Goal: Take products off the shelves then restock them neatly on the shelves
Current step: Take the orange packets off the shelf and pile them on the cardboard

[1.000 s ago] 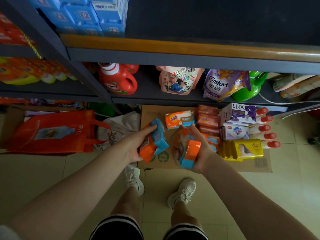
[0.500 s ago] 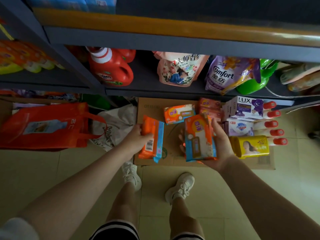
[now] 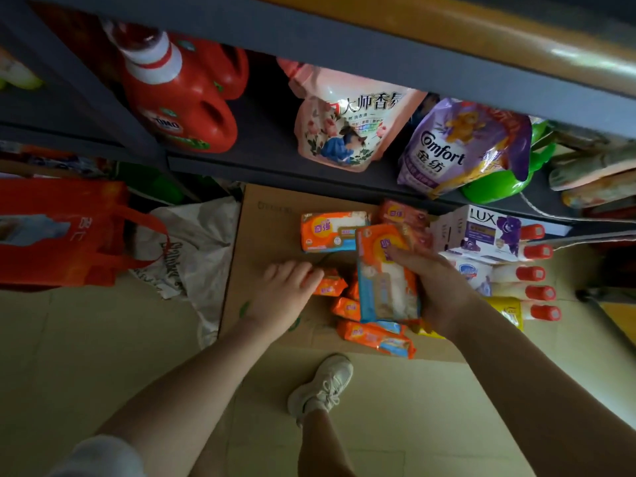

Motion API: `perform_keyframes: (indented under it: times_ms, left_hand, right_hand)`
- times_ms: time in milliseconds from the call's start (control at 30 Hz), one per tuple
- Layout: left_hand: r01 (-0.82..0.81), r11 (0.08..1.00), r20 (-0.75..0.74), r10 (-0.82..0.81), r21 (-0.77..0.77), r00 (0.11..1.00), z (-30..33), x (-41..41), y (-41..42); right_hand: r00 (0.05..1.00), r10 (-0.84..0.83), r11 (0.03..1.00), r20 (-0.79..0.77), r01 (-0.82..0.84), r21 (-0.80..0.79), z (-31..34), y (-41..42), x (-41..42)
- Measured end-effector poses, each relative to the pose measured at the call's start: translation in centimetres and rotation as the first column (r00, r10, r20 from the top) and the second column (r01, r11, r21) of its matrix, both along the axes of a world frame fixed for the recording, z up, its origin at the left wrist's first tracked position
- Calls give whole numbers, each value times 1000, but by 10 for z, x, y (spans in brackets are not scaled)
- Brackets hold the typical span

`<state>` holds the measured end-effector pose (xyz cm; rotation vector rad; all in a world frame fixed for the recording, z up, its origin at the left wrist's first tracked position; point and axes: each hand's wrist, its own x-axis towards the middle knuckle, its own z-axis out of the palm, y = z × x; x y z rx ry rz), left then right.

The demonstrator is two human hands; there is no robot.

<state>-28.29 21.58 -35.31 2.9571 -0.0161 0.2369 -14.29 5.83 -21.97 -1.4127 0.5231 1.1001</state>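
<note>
Soap packs (image 3: 375, 337) lie on the cardboard (image 3: 275, 235), none restocked; right hand (image 3: 444, 290) holds 1 pack (image 3: 385, 280), left hand (image 3: 282, 294) pinches another (image 3: 330, 287).

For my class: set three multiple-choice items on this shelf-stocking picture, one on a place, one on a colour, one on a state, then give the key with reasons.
1. Where does the purple Comfort refill pouch stand?
A. on the dark shelf
B. on the cardboard
C. in the orange bag

2. What colour is the big detergent jug?
A. green
B. red
C. white

3. What is the right hand doing?
A. hanging idle
B. pressing the floor
C. holding an orange-and-blue soap pack

Key: 1 A, it sits on the shelf board; 2 B, its body is red; 3 C, fingers wrap the pack.
</note>
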Motion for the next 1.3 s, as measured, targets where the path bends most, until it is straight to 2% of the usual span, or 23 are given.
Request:
perform_keyframes:
  times_ms: [133,200,300,367,400,433,500,567,633,767,833,933,1000,1100,1167,1200,1300]
  left_hand:
    - [-28,997,34,30,-72,999,-18,13,-15]
    - [-12,994,26,15,-109,1000,-19,15,-11]
    - [-17,971,-93,-5,-237,996,-14,5,-2]
    - [-174,903,-196,103,-392,975,-11,-7,7]
    - [-298,819,-261,189,-491,947,-10,-12,11]
    - [-422,704,-342,263,-571,902,-11,-16,16]
    - [-586,510,-503,306,-630,808,-11,-17,23]
    - [-638,435,-566,300,-636,768,-14,-13,25]
    - [-635,437,-561,302,-637,771,-13,-9,22]
    - [-498,565,-362,343,-658,867,-21,-4,19]
    - [-428,642,-281,324,-636,903,-27,-3,23]
    - [-356,728,-243,261,-586,934,-36,-5,30]
    - [-360,701,-269,242,-616,932,-42,-7,35]
    - [-395,599,-332,219,-697,918,-44,-10,40]
    - [-337,629,-297,173,-701,939,-43,-12,41]
    - [-304,668,-263,165,-679,951,-40,-12,41]
    - [-273,731,-199,189,-626,962,-33,-6,34]
  right_hand:
    - [965,170,984,202,-156,-81,-9,5,6]
    - [948,202,977,245,-177,-120,-11,9,6]
    - [933,229,969,279,-193,-151,-12,18,7]
    - [877,322,945,357,-276,-174,-14,22,9]
    - [810,412,911,418,-348,-223,-16,24,10]
    - [705,526,851,477,-431,-300,-19,24,11]
    - [440,721,689,536,-541,-483,-26,25,13]
    - [165,819,526,550,-599,-604,-37,25,12]
    - [-9,865,391,501,-613,-687,-44,29,8]
    - [-224,882,238,415,-547,-803,-53,44,0]
    - [-222,892,227,394,-533,-815,-53,51,0]
    - [-147,911,249,386,-549,-798,-52,66,-3]
    - [-142,927,209,347,-572,-793,-55,79,-9]
    - [-146,949,150,279,-570,-808,-67,91,-17]
    - [-114,959,157,258,-541,-826,-75,90,-21]
    - [-122,961,157,250,-503,-850,-78,88,-23]
    - [-236,935,189,264,-297,-936,-84,73,-27]
